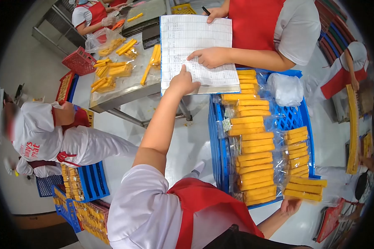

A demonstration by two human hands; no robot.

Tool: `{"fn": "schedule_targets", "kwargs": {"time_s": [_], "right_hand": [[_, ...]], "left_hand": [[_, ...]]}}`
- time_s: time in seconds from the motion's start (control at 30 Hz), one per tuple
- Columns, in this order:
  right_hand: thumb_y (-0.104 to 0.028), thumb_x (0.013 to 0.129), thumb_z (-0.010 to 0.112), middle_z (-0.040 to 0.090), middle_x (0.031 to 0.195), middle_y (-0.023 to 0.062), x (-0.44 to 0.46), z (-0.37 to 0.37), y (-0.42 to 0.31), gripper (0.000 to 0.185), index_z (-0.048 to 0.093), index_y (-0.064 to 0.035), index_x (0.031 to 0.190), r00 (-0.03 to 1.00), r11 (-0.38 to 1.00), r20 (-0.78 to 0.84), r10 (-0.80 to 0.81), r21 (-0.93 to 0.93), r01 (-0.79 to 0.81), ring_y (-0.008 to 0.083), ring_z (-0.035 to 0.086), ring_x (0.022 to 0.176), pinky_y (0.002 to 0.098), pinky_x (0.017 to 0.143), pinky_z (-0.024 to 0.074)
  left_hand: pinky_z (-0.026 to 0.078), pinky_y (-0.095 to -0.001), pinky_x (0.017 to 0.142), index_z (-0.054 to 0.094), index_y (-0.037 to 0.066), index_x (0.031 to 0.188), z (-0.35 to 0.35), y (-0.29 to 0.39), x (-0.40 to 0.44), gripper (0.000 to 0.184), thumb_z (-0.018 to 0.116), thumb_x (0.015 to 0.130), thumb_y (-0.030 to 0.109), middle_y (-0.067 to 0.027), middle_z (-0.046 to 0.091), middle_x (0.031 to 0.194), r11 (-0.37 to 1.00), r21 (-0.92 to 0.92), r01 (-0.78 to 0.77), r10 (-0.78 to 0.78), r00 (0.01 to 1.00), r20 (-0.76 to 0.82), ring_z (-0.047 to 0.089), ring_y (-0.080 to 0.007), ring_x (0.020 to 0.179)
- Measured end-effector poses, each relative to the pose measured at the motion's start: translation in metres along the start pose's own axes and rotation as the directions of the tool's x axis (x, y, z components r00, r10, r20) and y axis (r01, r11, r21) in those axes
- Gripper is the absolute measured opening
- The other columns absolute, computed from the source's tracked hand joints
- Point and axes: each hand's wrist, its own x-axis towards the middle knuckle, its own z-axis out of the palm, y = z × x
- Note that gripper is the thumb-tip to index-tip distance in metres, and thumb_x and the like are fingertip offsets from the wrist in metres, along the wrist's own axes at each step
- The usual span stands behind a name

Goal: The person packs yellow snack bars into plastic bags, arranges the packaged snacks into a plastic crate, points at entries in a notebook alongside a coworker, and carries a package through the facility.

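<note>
An open ledger [197, 45] with handwritten rows is held up in front of me by a person in a red apron. My left hand [183, 83] touches its lower page with the index finger extended and holds nothing. That person's hand points at the same page just above mine. My right hand [291, 205], low at the right, is under a clear bag of yellow sticks [304, 189], its fingers partly hidden by the bag. Beside it, a blue crate [309, 145] holds rows of bagged yellow sticks [253, 145] and a bundle of clear plastic [287, 89].
A metal table [124, 93] at upper left bears loose yellow sticks [120, 68]. A person [41, 128] in white stands at the left near blue crates [93, 180]. Another person [345, 70] at the right handles a long yellow piece [353, 128]. A red crate [78, 61] sits beside the table.
</note>
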Motion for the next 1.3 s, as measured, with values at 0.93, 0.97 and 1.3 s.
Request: {"fn": "schedule_targets", "kwargs": {"time_s": [0.93,0.97,1.3], "right_hand": [[-0.026,0.068,0.068,0.038,0.127,0.0069,-0.026,0.018,-0.011,0.064,0.04,-0.0076,0.122,0.995,0.995,0.013,-0.099,0.019,0.099,0.0267,0.033,0.118,0.0461,0.099,0.0223],[-0.026,0.068,0.068,0.038,0.127,0.007,-0.026,0.019,-0.011,0.065,0.039,-0.0074,0.123,0.995,0.995,0.005,-0.101,0.015,0.101,0.0266,0.033,0.118,0.0462,0.099,0.0227],[-0.026,0.067,0.069,0.039,0.126,0.0072,-0.026,0.017,-0.011,0.066,0.039,-0.007,0.122,0.994,0.995,-0.029,-0.103,-0.017,0.103,0.027,0.035,0.117,0.0462,0.098,0.0235]], "left_hand": [[0.043,-0.0366,0.082,0.048,-0.007,0.108,-0.002,0.002,0.006,0.064,0.057,0.068,0.042,-0.0246,0.019,0.133,0.994,0.106,-0.029,0.021,0.997,0.07,0.05,-0.0353,0.101],[0.043,-0.0365,0.082,0.048,-0.007,0.108,-0.002,0.002,0.006,0.063,0.057,0.068,0.042,-0.0245,0.019,0.133,0.994,0.106,-0.025,0.018,0.997,0.069,0.05,-0.0351,0.101],[0.043,-0.036,0.083,0.047,-0.007,0.11,-0.004,0.004,0.003,0.065,0.057,0.069,0.042,-0.0239,0.018,0.134,0.994,0.109,-0.024,0.017,0.998,0.062,0.05,-0.0345,0.101]]}}
